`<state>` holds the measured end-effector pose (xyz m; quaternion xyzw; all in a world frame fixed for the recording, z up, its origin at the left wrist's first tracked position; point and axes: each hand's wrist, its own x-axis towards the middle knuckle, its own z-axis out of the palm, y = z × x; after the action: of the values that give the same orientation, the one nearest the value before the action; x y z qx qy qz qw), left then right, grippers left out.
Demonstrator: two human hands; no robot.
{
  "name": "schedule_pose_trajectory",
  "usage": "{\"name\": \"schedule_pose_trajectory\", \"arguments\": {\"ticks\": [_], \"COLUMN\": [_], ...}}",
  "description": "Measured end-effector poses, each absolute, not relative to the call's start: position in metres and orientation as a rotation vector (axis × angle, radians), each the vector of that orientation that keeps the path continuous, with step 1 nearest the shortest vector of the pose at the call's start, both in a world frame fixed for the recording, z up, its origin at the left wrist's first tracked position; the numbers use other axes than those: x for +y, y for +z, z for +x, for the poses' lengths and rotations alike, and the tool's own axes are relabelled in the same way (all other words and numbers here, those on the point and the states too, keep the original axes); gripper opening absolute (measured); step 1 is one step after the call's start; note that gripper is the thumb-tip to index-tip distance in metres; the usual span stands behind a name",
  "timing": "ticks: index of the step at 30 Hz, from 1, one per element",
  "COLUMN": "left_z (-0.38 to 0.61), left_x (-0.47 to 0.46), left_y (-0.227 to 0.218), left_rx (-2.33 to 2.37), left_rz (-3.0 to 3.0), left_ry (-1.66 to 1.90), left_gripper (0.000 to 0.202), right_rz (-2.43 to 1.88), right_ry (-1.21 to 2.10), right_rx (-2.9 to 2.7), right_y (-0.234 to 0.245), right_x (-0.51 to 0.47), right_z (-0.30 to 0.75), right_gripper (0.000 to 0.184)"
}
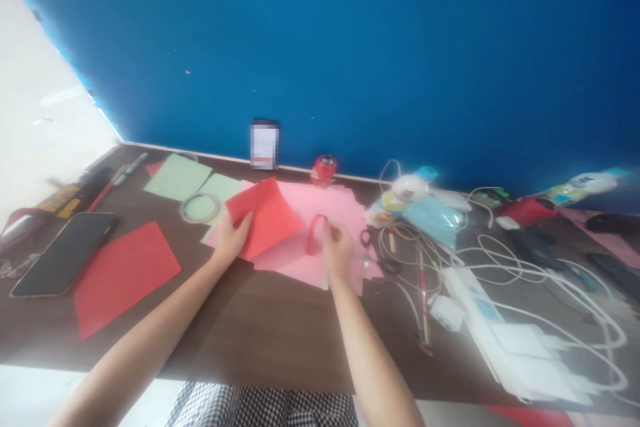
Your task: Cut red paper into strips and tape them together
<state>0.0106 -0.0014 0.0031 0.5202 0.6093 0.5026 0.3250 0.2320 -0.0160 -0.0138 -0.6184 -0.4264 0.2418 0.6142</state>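
A blue wall (350, 67) stands behind a dark brown table (270, 340). Pink paper (343, 200) is spread on the table. Right of the pink paper lies a white power strip (505, 347) among cables; well to its left, a loose red square (127, 280) and, farther left, a phone (65, 257). Over the pink paper's left part, the left hand (235, 237) grips a red sheet (267, 217), thumb on top. Over its right part, the right hand (337, 247), fingers narrow, pinches a curved red strip (311, 237). The step in hand looks like handling both red pieces at once; the next move probably calls for a light pinch, sparing the strip's curve.
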Motion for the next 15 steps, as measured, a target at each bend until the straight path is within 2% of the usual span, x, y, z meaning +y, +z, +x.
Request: {"name": "schedule_pose_trajectory", "arguments": {"ticks": [4,7,15], "left_z": [0.011,0.011,0.011], "left_x": [-0.002,-0.002,-0.002], "left_y": [0.002,0.0,0.003], "left_rx": [1.547,1.529,1.551], "left_rz": [1.369,1.366,1.39], "left_ry": [1.311,1.291,1.28], "left_gripper": [0.034,0.036,0.034], "right_rz": [-1.477,-1.406,-1.209], "right_ry": [0.221,0.163,0.774], "right_rx": [-1.123,-1.187,-1.308], "right_y": [-0.014,-0.007,0.008], "right_x": [-0.012,-0.016,-0.034], "right_z": [0.246,0.243,0.212], "right_gripper": [0.021,0.026,0.011]}}
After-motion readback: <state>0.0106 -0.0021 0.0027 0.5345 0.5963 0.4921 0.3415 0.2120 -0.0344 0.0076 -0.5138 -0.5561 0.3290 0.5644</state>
